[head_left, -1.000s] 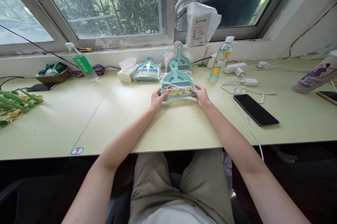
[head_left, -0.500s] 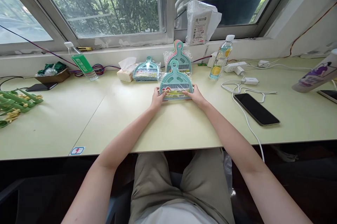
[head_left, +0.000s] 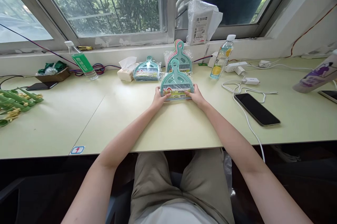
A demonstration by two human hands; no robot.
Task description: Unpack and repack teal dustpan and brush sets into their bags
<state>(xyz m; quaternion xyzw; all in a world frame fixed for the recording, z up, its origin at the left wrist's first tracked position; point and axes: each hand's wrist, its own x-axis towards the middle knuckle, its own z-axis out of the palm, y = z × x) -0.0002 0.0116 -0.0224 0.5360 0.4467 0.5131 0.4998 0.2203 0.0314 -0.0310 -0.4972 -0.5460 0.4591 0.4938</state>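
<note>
A mint-green dustpan and brush set (head_left: 177, 81) in clear wrapping stands tilted on the table, its handle pointing up and away from me. My left hand (head_left: 159, 97) grips its lower left corner, thumb on the printed label. On the opposite corner my right hand (head_left: 196, 96) is closed the same way. Right behind it, a stack of wrapped dustpan sets (head_left: 181, 57) in green and pink leans at the wall. More wrapped dustpan sets (head_left: 147, 69) lie to the left of the held one.
Left of the sets are a tissue pack (head_left: 126, 70), a green-labelled bottle (head_left: 81, 61) and green stalk-like pieces (head_left: 18, 101). To the right stand a lemon-print bottle (head_left: 222, 57), white chargers with cables (head_left: 250, 81), a phone (head_left: 257, 109) and a leaning purple-printed bottle (head_left: 317, 73).
Both thumbs have shifted slightly inward over the label. The dustpan set stays in both hands at nearly the same spot; the whole view has moved very little.
</note>
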